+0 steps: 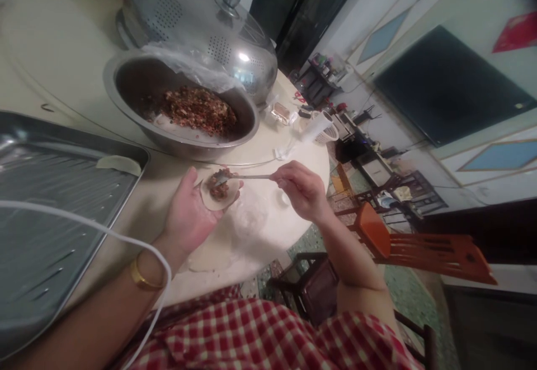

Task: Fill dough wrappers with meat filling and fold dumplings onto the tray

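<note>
Big metal bowl (126, 88) holding chopped meat (195, 110), left hand (188, 216) fingers cupped around a dough circle (210, 201), right hand (300, 188) fingers pinching a spoon (243, 177), tray (50, 213) beside with one dough piece (118, 164).

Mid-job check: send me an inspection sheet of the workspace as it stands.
Surface: pale round table, floury patch near the front edge.
Job's things: wrapper topped with filling; spoon tip on that filling; bowl of minced filling behind; metal tray at left, one dough piece on it.
Clutter: perforated domed lid; plastic film over the bowl's far rim.
Grippers: left hand cups the wrapper; right hand pinches the spoon handle.
Cables: white cable crosses the tray and left forearm.
Surroundings: orange chair, dark screen, cluttered shelves.
</note>
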The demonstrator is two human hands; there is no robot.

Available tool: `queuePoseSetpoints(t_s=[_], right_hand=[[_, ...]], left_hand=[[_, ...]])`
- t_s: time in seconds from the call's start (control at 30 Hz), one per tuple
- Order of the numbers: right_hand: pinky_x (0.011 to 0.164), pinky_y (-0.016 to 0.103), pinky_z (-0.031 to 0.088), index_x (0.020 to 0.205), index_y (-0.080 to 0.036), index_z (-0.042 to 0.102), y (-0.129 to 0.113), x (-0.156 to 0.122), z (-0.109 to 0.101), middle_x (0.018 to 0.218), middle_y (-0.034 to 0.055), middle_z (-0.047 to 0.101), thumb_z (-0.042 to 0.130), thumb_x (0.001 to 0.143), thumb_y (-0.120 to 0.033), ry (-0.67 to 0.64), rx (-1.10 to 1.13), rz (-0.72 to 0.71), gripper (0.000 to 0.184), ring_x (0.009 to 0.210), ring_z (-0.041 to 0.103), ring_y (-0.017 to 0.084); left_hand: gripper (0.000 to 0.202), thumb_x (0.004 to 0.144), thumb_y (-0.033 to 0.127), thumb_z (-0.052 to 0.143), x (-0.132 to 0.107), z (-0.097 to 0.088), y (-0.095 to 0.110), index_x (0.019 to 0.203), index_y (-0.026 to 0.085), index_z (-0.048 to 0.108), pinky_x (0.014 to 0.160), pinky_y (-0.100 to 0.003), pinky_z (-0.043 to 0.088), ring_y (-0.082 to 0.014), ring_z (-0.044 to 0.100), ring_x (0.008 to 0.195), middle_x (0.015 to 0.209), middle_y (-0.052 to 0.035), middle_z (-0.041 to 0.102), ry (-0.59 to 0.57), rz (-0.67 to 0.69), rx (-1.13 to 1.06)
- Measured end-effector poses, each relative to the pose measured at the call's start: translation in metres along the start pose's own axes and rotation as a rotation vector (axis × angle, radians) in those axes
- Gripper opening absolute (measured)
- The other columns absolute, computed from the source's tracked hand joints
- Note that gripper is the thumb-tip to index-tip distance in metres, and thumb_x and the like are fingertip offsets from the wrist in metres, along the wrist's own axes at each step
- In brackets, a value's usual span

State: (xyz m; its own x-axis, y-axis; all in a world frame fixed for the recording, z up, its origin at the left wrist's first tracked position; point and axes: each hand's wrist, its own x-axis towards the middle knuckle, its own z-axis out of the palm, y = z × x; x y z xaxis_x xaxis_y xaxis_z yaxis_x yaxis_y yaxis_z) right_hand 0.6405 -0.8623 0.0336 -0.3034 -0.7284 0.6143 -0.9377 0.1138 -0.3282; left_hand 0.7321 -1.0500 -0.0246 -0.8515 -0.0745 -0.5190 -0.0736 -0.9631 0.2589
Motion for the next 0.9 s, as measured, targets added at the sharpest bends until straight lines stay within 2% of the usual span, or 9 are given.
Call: queuePoseSetpoints(t_s=[0.1, 0.2, 0.33, 0.43, 0.63, 0.77, 0.9], right_hand=[[0.065, 0.027, 0.056, 0.097, -0.022, 0.07, 0.001, -0.001, -0.006, 0.084, 0.0031, 0.072, 0.056, 0.1, -0.018, 0.005, -0.008, 0.015, 0.015, 0.078, 0.068, 0.013], [0.064, 0.027, 0.055, 0.094, -0.022, 0.07, -0.002, -0.005, -0.012, 0.082, 0.0024, 0.071, 0.058, 0.099, -0.017, 0.083, 0.012, 0.046, 0.014, 0.076, 0.067, 0.013], [0.063, 0.027, 0.053, 0.095, -0.022, 0.07, -0.012, -0.013, -0.016, 0.078, 0.0017, 0.07, 0.058, 0.098, -0.017, 0.115, 0.025, 0.085, 0.014, 0.072, 0.065, 0.013], [0.058, 0.027, 0.052, 0.097, -0.022, 0.07, -0.021, -0.017, -0.012, 0.075, 0.0018, 0.069, 0.057, 0.099, -0.018, 0.083, 0.028, 0.076, 0.013, 0.067, 0.063, 0.013], [0.059, 0.026, 0.053, 0.095, -0.021, 0.071, -0.022, -0.017, 0.002, 0.076, 0.0018, 0.07, 0.056, 0.099, -0.017, 0.07, 0.005, 0.156, 0.015, 0.065, 0.063, 0.011], [0.054, 0.024, 0.051, 0.091, -0.02, 0.072, -0.014, -0.018, 0.004, 0.074, 0.0005, 0.069, 0.058, 0.099, -0.026, 0.145, 0.072, 0.243, 0.017, 0.057, 0.059, 0.009], [0.047, 0.023, 0.048, 0.089, -0.022, 0.071, -0.003, -0.011, 0.001, 0.067, -0.0018, 0.065, 0.059, 0.098, -0.041, 0.288, 0.136, 0.343, 0.025, 0.052, 0.056, 0.009]], left_hand=[[0.053, 0.106, 0.039, 0.027, 0.0, 0.0, -0.001, 0.121, 0.005, 0.064, 0.076, -0.036, 0.063, -0.0254, 0.075, 0.09, 0.099, -0.0155, 0.077, 0.004, 0.018, -0.009], [0.053, 0.106, 0.04, 0.029, 0.0, 0.001, 0.0, 0.128, 0.005, 0.061, 0.078, -0.037, 0.063, -0.0266, 0.075, 0.095, 0.103, -0.0155, 0.077, -0.008, 0.041, -0.042], [0.055, 0.107, 0.039, 0.027, 0.0, 0.003, 0.001, 0.136, 0.003, 0.056, 0.083, -0.038, 0.063, -0.0261, 0.074, 0.097, 0.104, -0.0168, 0.077, 0.037, 0.064, -0.067], [0.056, 0.106, 0.042, 0.027, 0.0, 0.003, 0.001, 0.138, 0.005, 0.056, 0.086, -0.039, 0.062, -0.0258, 0.074, 0.098, 0.103, -0.0155, 0.077, 0.055, 0.075, -0.066], [0.055, 0.106, 0.042, 0.028, 0.0, 0.0, 0.001, 0.137, 0.007, 0.057, 0.08, -0.037, 0.063, -0.0262, 0.074, 0.1, 0.105, -0.0154, 0.077, 0.03, 0.057, -0.078], [0.055, 0.106, 0.04, 0.027, 0.0, -0.001, 0.002, 0.138, 0.004, 0.055, 0.078, -0.037, 0.063, -0.0257, 0.075, 0.095, 0.099, -0.0157, 0.078, -0.008, 0.079, -0.093], [0.058, 0.106, 0.043, 0.026, 0.001, -0.003, 0.002, 0.137, 0.004, 0.055, 0.078, -0.038, 0.064, -0.0276, 0.075, 0.099, 0.106, -0.017, 0.077, -0.043, 0.073, -0.113]])
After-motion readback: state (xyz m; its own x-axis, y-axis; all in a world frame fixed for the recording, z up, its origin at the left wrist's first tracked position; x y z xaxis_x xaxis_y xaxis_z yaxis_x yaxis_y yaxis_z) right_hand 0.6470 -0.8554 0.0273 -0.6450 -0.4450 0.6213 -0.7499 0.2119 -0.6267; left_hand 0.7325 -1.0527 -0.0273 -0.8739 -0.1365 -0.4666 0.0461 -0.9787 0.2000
